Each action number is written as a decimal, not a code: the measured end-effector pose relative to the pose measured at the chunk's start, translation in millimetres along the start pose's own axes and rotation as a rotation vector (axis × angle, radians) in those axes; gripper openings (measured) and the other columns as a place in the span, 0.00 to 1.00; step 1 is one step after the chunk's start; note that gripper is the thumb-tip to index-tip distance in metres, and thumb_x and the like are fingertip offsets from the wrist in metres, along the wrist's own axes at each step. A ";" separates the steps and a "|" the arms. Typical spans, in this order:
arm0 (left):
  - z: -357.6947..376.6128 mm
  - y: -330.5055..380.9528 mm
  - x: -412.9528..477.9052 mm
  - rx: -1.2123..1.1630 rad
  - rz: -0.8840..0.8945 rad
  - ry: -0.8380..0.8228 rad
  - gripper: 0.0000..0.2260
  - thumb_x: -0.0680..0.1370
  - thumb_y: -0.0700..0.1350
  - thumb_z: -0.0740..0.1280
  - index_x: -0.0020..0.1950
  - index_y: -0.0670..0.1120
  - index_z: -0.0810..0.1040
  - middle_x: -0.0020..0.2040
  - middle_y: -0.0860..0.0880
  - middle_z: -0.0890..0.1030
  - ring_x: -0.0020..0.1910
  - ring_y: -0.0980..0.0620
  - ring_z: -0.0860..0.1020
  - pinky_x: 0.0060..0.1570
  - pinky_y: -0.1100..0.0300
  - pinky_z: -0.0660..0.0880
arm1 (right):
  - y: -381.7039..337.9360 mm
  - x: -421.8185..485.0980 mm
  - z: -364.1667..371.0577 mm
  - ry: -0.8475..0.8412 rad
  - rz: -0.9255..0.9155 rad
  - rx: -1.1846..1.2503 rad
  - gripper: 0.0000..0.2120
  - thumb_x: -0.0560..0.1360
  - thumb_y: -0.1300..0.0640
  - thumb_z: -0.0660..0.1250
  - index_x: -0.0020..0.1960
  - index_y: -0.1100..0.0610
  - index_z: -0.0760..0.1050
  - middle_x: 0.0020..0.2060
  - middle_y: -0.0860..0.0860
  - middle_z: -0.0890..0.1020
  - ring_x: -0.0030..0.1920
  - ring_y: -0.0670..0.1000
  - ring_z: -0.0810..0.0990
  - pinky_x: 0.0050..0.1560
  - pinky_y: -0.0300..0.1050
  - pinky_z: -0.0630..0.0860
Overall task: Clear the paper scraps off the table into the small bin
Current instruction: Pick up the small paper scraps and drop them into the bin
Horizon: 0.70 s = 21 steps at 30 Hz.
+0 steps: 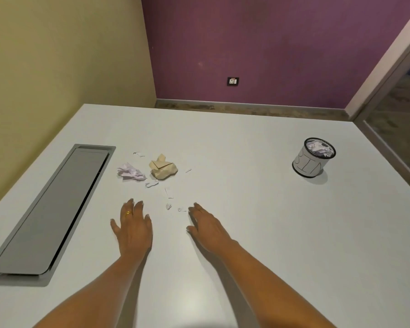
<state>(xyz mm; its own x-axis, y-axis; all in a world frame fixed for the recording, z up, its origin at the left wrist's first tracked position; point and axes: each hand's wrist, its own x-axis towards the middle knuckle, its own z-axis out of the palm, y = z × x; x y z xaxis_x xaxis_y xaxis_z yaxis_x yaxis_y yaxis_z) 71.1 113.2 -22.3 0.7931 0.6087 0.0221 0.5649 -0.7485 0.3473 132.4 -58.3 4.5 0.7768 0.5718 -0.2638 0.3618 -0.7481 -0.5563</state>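
Observation:
On the white table [246, 221] lie a crumpled white-lilac paper ball [130, 172], a crumpled beige paper [162, 168] and several small white scraps [169, 192] around them. The small bin [314, 158], a white cylinder with a black rim and paper inside, stands far right. My left hand [134, 227] lies flat with fingers spread, below the paper pile and holding nothing. My right hand [206, 227] is flat too, its fingertips beside a tiny scrap [181, 209].
A long grey cable hatch [55, 209] is set into the table at the left. Yellow and purple walls stand behind the far edge, and a glass door frame [393, 110] is at the right, close to the bin's side of the table.

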 end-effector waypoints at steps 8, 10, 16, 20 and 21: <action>12.6 -6.9 1.6 0.089 -0.004 -0.048 0.21 0.81 0.48 0.52 0.74 0.47 0.59 0.76 0.46 0.59 0.76 0.47 0.54 0.71 0.36 0.50 | -33.1 27.6 28.5 0.026 -0.070 0.027 0.24 0.82 0.64 0.47 0.77 0.54 0.48 0.78 0.52 0.48 0.78 0.51 0.45 0.76 0.47 0.48; 13.3 -6.9 1.4 0.095 -0.004 -0.043 0.21 0.81 0.48 0.52 0.74 0.48 0.59 0.76 0.46 0.59 0.76 0.47 0.54 0.71 0.37 0.50 | -37.0 34.0 30.9 0.008 -0.114 -0.045 0.26 0.80 0.68 0.47 0.77 0.54 0.49 0.78 0.52 0.48 0.78 0.51 0.44 0.76 0.49 0.51; 13.1 -6.5 0.9 0.102 -0.004 -0.040 0.21 0.81 0.48 0.52 0.74 0.47 0.59 0.76 0.46 0.60 0.76 0.47 0.55 0.70 0.37 0.52 | -35.2 34.1 36.5 0.016 -0.216 -0.233 0.24 0.79 0.70 0.52 0.74 0.63 0.57 0.75 0.58 0.59 0.76 0.54 0.54 0.73 0.49 0.62; 11.1 -4.8 1.0 0.102 -0.010 -0.052 0.20 0.81 0.48 0.52 0.73 0.48 0.59 0.76 0.47 0.60 0.76 0.47 0.55 0.70 0.37 0.52 | -29.1 32.2 30.5 0.061 -0.230 -0.298 0.12 0.75 0.73 0.55 0.54 0.64 0.72 0.54 0.58 0.76 0.60 0.55 0.70 0.53 0.48 0.73; 10.7 -4.5 1.0 0.105 -0.011 -0.052 0.20 0.81 0.48 0.52 0.73 0.48 0.59 0.76 0.47 0.60 0.76 0.47 0.55 0.71 0.37 0.52 | -26.8 31.7 28.8 0.060 -0.230 -0.312 0.11 0.75 0.73 0.55 0.52 0.64 0.72 0.52 0.58 0.76 0.57 0.55 0.70 0.51 0.47 0.71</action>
<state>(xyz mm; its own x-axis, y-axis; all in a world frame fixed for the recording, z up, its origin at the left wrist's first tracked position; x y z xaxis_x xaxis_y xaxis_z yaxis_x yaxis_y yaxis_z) 71.8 114.4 -33.9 0.7961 0.6044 -0.0308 0.5920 -0.7672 0.2470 132.4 -10.4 -11.6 0.6825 0.7228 -0.1086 0.6622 -0.6744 -0.3267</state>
